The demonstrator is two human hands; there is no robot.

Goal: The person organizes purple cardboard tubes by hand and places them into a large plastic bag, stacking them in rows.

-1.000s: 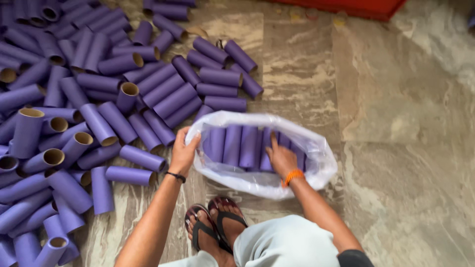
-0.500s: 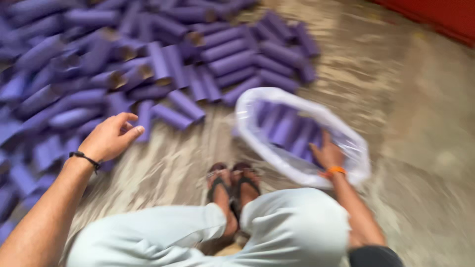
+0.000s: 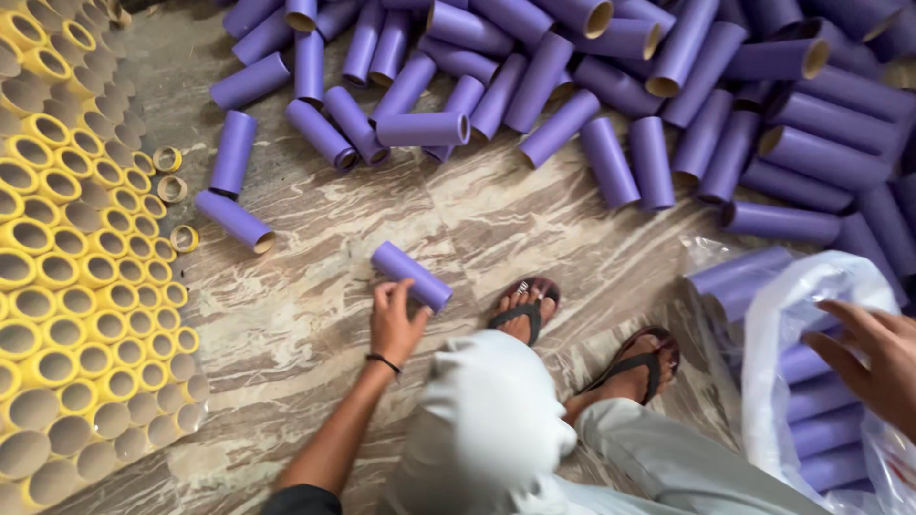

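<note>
far left: yellow tubes [image 3: 57, 286] standing packed on end, the block cut off by the edge. then left hand [image 3: 396, 319], fingers half-curled, just touching the near end of a lone purple tube [image 3: 412, 277] lying flat on the marble floor [image 3: 315, 324], not yet gripped. looks like the pick-up step; calls next for closing around it and lifting. right hand [image 3: 873, 362] spread open at the plastic bag [image 3: 821, 286] rim, partly cut off. bag depth and tube count hard to judge.
</note>
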